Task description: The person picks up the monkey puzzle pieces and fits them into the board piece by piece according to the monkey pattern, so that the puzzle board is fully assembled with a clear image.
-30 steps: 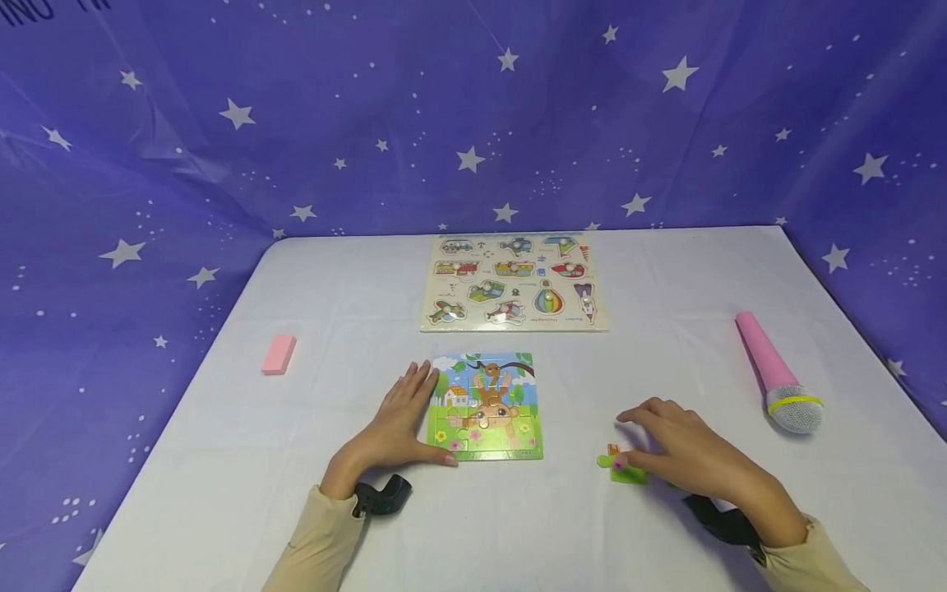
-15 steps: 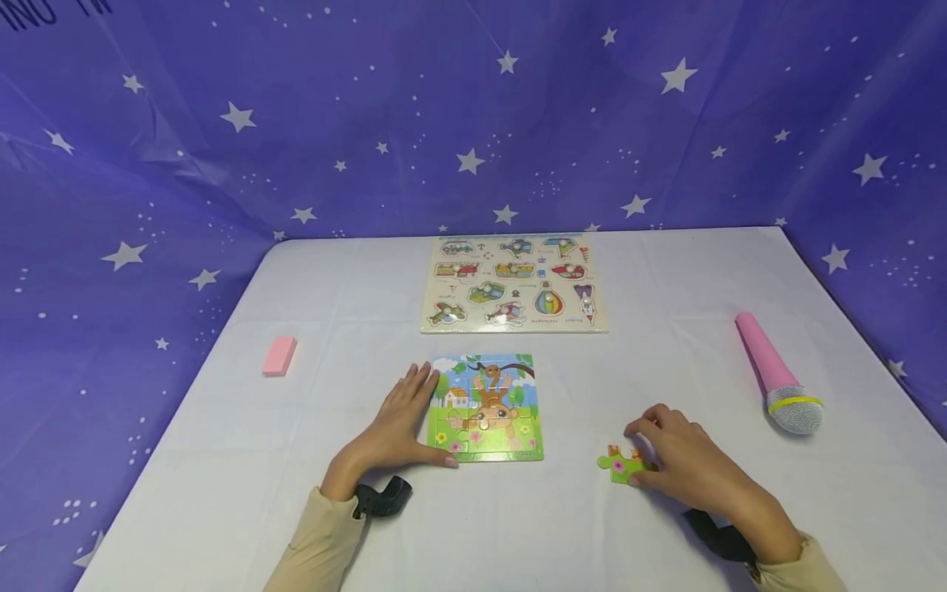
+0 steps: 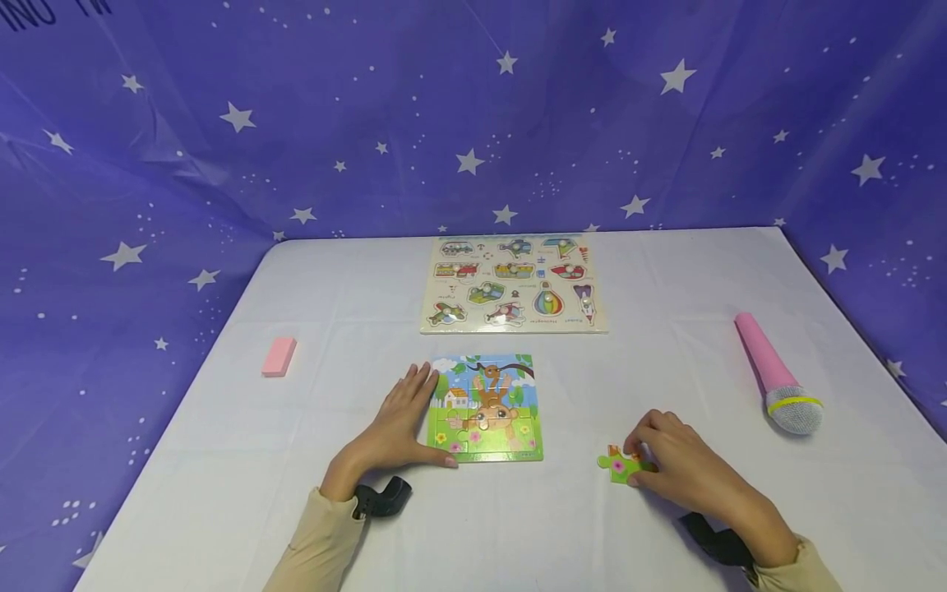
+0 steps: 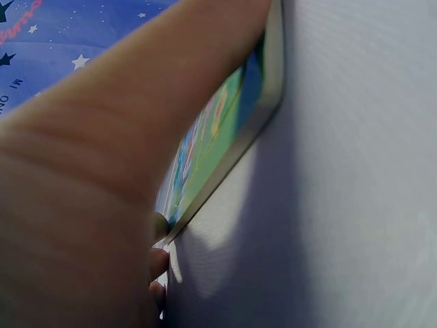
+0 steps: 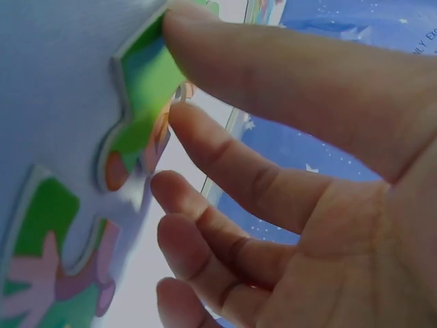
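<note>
A square jigsaw puzzle [image 3: 484, 407] of an upside-down monkey lies mid-table with its pieces fitted in the tray. My left hand [image 3: 395, 423] rests against its left side, fingers fairly straight along that edge and thumb at the near-left corner; the left wrist view shows the tray's edge beside that hand. Off to the right, my right hand [image 3: 684, 464] pinches a green puzzle piece [image 3: 620, 466] bearing a pink flower, thumb on the near edge and index finger on the far one. A second puzzle piece [image 5: 48, 260] lies close by in the right wrist view, hidden by the hand from the head view.
A peg puzzle board [image 3: 514, 284] with vehicle shapes lies at the back of the white table [image 3: 355, 312]. At far left is a pink block [image 3: 279, 357], and at far right a pink toy microphone [image 3: 777, 370]. A starry purple curtain [image 3: 473, 123] hangs behind.
My right hand has shifted slightly right and drawn its thumb and index finger closer around the flowered puzzle piece. The left hand and the monkey puzzle stay where they were.
</note>
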`<state>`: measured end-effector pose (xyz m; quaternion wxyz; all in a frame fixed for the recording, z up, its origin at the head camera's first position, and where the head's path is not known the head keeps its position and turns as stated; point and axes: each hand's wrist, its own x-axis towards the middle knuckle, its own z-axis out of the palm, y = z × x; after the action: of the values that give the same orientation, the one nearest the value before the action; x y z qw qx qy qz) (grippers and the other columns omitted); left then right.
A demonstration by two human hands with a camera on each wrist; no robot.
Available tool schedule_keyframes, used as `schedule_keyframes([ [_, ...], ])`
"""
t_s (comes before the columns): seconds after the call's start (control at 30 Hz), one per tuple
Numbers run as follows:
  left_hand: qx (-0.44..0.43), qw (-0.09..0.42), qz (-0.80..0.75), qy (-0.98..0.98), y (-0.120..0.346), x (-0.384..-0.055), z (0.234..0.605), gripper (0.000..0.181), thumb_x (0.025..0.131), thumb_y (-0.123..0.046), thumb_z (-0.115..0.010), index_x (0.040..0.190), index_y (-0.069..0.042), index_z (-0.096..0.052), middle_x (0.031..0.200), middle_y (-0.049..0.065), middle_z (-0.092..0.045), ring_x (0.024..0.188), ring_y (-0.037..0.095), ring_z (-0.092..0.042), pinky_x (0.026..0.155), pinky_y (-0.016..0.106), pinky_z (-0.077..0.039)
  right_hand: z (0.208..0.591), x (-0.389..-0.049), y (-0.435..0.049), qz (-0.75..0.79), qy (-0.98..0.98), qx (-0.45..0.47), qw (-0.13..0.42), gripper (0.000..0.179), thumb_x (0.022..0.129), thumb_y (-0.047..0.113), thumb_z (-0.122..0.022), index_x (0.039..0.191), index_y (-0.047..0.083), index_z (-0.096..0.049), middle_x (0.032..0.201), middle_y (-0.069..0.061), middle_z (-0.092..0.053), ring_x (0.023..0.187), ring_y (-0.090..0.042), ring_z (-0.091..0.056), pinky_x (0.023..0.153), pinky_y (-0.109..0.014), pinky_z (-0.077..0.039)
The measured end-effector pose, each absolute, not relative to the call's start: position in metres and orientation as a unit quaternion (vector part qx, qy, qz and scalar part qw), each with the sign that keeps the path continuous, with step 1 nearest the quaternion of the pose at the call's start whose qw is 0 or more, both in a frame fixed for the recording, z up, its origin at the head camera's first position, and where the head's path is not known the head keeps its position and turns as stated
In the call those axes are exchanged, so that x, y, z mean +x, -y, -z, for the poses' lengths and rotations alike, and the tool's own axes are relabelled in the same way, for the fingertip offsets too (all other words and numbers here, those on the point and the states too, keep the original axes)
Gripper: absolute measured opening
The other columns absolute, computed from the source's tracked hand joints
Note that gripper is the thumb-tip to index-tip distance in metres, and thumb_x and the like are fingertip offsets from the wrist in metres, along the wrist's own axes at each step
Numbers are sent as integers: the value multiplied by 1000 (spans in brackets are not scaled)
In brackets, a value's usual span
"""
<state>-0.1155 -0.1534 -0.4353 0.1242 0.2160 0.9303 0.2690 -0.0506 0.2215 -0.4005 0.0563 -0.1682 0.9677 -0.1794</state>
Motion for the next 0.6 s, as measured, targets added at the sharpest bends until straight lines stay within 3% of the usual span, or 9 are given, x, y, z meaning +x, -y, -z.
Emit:
schedule_keyframes([
  [0.27,221,123,-267,-930,154,-116,435,125,55,-60,-76,146,-7,-9,154,11,1,142,28,5,115,49,-2,402,-49,-221,191,-966,-159,64,22,64,21,-79,78,22,-62,88,9,-49,79,-8,-36,66,-26,-32],
  [0.6,222,123,-268,-929,154,-116,435,125,55,-60,-76,146,-7,-10,154,11,0,142,29,5,115,50,-3,402,-48,-220,185,-968,-167,36,28,62,17,-80,73,24,-55,85,12,-48,78,-6,-38,68,-28,-33],
])
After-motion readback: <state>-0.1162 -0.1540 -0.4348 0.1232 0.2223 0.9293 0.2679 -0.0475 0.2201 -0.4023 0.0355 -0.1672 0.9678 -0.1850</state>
